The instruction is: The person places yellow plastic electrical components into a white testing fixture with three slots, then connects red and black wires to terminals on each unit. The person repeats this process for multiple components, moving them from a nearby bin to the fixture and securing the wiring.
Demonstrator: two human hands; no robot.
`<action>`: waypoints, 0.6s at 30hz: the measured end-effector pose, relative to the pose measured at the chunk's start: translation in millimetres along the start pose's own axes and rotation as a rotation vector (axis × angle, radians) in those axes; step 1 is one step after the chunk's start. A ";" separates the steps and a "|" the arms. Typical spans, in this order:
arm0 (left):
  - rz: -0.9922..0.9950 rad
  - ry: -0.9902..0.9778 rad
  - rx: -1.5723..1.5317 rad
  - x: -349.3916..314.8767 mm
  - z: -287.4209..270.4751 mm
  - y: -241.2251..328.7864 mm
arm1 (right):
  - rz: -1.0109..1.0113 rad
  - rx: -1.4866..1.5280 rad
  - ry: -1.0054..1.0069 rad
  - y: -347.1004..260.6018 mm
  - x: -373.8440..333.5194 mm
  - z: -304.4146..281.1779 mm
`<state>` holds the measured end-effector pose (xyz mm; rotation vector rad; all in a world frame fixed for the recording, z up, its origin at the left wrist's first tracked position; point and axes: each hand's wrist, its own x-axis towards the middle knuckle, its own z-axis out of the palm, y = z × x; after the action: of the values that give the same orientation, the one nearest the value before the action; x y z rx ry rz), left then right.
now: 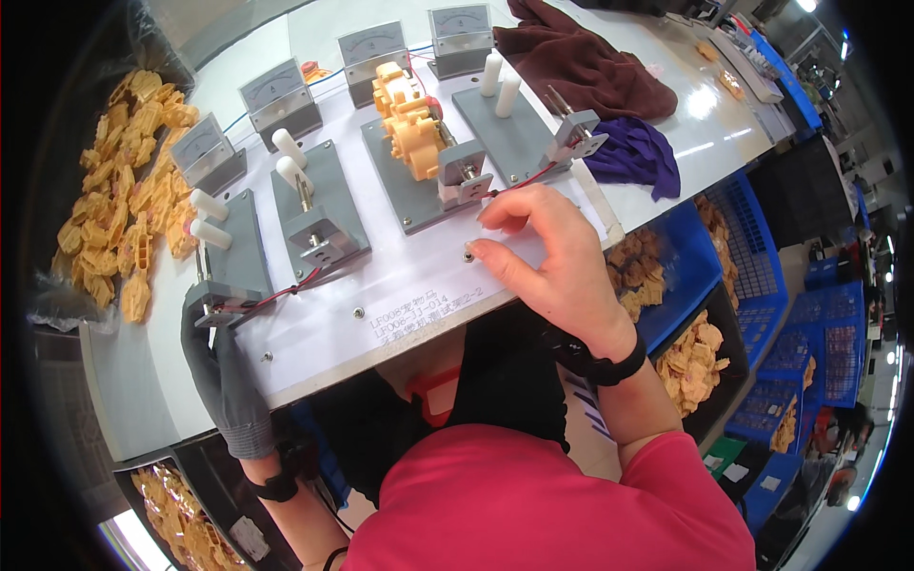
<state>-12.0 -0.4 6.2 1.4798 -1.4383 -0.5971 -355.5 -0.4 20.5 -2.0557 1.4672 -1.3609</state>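
Fingers [522, 201] on our bare right hand [564, 265] are curling, right of the middle of the frame, and we are holding the thumb apart from them. That hand is hovering just beside the gray stand [402, 200] at the upper middle, where the big yellow part [417, 147] is sitting. Our left hand [221, 371], in a gray glove, is resting by the leftmost stand [250, 243]; its fingertips are hiding, so we cannot tell if it is pinching anything. Small yellow pieces [119, 195] are lying at the upper left.
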 end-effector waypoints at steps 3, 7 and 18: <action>0.027 0.000 0.004 0.8 0.4 0.5 | 0.087 0.131 0.041 -5.3 1.4 -2.8; 0.011 0.004 -0.017 9.9 -20.7 0.3 | 0.091 0.282 0.051 -8.2 9.0 -0.5; 1.066 -0.650 0.644 100.1 71.4 193.0 | -0.012 0.444 0.054 0.3 14.2 6.1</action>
<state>-147.1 -87.3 169.2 0.7030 -2.7956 0.1177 -350.2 -14.3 24.6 -1.7565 1.0503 -1.5871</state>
